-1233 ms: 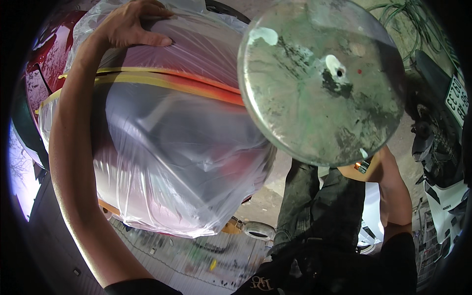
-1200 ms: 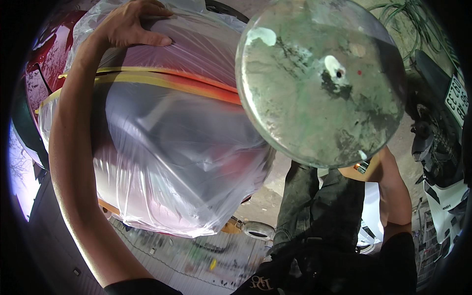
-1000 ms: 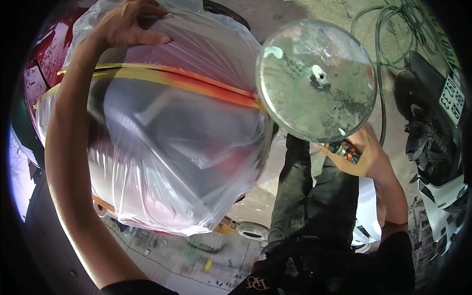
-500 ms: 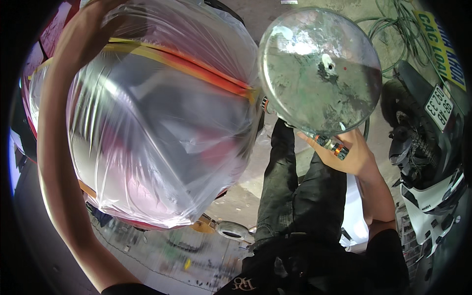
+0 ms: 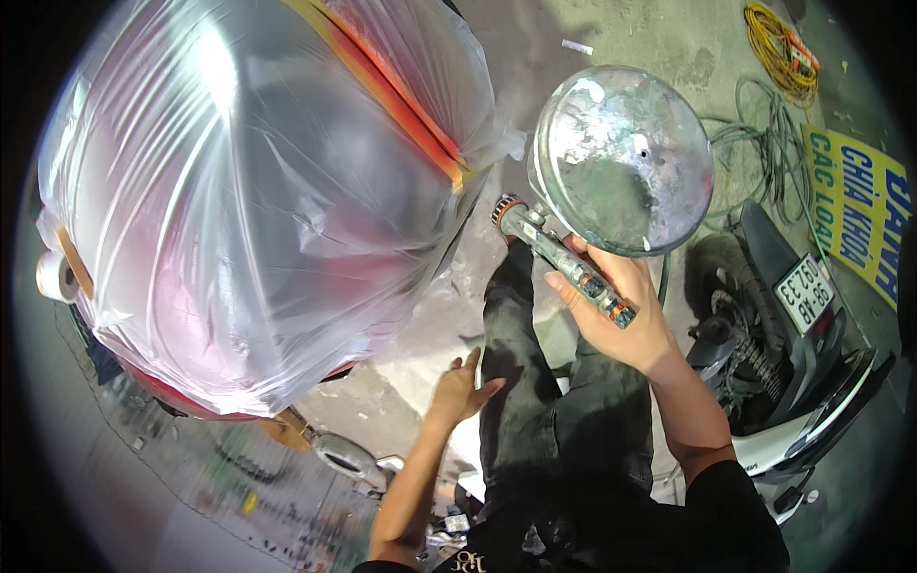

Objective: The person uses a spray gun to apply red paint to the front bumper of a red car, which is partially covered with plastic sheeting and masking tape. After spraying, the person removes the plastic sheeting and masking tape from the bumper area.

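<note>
My right hand (image 5: pixel 635 315) is wrapped around a paint spray gun (image 5: pixel 557 253) in front of my body. Its round metal cup (image 5: pixel 621 162), smeared with paint, sits above the hand, and the nozzle end points left toward a wrapped vehicle part. My left hand (image 5: pixel 463 392) hangs beside my left thigh, fingers spread, holding nothing. Clear plastic film (image 5: pixel 267 220) covers the rounded body on the left. Yellow masking tape (image 5: pixel 358 57) edges an uncovered red-orange strip (image 5: pixel 406 100) on it, which neither hand touches.
To the right stands a motorcycle (image 5: pixel 755 325), with a yellow and blue sign (image 5: pixel 850 196) beyond it. A green hose (image 5: pixel 769 143) and a coiled yellow cable (image 5: pixel 776 53) lie on the floor. A tape roll (image 5: pixel 55 277) hangs at the film's left edge.
My left arm has come down from the film at the far left to beside my thigh. The spray gun, still in my right hand, has tilted and shows more of its body. The view has shifted.
</note>
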Demonstrator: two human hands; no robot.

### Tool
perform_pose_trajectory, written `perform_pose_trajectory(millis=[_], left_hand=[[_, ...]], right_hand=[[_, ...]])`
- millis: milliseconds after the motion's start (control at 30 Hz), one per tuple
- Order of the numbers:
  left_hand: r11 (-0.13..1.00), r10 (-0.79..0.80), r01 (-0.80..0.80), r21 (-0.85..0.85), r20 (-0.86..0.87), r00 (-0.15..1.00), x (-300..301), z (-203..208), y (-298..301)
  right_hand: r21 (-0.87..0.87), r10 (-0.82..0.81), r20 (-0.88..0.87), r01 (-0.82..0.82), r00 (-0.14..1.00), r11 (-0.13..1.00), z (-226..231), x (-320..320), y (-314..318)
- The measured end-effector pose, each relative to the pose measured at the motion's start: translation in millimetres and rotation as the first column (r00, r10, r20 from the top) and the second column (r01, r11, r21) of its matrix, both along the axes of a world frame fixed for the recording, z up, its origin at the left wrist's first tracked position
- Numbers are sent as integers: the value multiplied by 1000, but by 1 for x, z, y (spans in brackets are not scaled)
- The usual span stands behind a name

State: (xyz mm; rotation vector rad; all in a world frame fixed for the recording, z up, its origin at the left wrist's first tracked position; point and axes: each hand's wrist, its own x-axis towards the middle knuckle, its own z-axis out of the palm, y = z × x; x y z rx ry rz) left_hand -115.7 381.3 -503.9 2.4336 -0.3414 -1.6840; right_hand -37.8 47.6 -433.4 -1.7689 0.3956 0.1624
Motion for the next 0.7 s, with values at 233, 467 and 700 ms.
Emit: perform_pose_trajectory(millis=[233,467,700], left_hand=[[789,476,-453,415,53,878,-69,-105,-86],[747,428,-451,488,166,888,-79,-116,-109],[762,335,-399,510,218,917,-90,-125,-119]], right_hand=[[-57,28,168,-19,985,998,-22,-4,9],[-5,-17,261,19,965,1000,-32,3,20],[-73,4,186,9,983,997,-34,2,23]])
